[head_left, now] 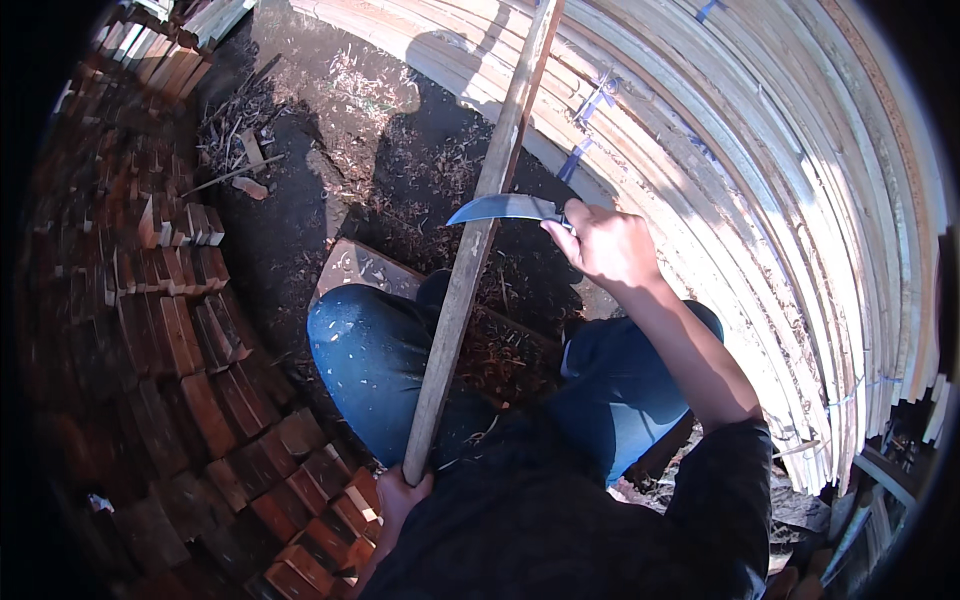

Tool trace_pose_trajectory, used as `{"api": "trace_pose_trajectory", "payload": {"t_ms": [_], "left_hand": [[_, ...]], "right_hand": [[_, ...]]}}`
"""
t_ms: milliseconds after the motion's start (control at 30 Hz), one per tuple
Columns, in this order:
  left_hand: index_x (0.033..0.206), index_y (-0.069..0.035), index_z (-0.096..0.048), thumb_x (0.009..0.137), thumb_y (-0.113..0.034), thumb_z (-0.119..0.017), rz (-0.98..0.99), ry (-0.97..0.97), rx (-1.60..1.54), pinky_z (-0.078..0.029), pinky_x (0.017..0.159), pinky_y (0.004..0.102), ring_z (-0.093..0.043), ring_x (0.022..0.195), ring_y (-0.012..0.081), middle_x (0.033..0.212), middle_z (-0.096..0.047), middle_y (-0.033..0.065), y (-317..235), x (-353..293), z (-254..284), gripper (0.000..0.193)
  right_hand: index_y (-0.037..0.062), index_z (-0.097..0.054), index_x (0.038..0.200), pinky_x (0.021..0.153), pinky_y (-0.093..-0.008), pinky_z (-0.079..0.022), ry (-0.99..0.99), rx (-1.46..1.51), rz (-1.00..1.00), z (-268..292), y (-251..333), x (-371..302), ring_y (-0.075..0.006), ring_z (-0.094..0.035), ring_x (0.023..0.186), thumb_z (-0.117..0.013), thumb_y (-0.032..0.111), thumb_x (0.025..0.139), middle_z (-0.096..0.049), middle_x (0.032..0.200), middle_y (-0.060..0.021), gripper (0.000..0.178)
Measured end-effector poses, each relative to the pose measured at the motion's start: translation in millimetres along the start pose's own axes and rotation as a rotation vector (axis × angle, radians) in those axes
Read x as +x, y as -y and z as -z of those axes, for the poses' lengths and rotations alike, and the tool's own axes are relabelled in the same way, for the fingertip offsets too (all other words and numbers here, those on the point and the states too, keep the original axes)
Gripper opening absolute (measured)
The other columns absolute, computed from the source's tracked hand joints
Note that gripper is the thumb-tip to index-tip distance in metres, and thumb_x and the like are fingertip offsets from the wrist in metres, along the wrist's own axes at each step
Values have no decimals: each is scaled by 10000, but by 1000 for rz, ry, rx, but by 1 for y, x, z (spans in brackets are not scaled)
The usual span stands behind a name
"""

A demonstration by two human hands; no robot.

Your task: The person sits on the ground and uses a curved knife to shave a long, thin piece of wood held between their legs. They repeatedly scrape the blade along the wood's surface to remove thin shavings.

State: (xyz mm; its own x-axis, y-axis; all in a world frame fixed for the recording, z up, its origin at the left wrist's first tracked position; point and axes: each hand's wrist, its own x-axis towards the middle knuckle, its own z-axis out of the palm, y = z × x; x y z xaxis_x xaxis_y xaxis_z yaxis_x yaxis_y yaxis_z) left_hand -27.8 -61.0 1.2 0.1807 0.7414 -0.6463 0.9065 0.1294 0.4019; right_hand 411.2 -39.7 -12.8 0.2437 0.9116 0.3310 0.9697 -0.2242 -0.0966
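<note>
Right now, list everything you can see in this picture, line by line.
Stick: one, long, pale brown, running from the lower middle up to the top edge, its near end in the left hand.
Knife: one, curved dark blade, set against the stick, held by the right hand.
Split slats: many, pale, stacked in a big pile along the right.
Short wood blocks: many, reddish brown, stacked on the left in shade.
Board: one, brown, on the ground under the legs.
Shavings: scattered, brown, on dark ground ahead.
Legs: two, in blue trousers, knees bent.
Left hand: gripping the stick's near end.
Right hand: gripping the knife handle.
</note>
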Motion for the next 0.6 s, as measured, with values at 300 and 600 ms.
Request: {"api": "trace_pose_trajectory", "payload": {"t_ms": [300,600], "left_hand": [[757,45,-648,677,-312,-687,9,-6,13,-501,600,378,-666,638,296,636,-617,222,2,1,-2,368],[733,65,-643,682,-304,-682,2,-13,14,-492,574,388,-660,609,300,619,-611,230,1,-1,-2,375]], "right_hand": [[93,-606,708,441,-408,-512,116,-36,-105,-5,-6,7,-290,-609,453,-464,543,899,-567,493,-100,509],[90,-573,694,402,-373,-487,85,8,8,-6,3,10,-257,-596,423,-462,505,916,-524,435,-73,484]]}}
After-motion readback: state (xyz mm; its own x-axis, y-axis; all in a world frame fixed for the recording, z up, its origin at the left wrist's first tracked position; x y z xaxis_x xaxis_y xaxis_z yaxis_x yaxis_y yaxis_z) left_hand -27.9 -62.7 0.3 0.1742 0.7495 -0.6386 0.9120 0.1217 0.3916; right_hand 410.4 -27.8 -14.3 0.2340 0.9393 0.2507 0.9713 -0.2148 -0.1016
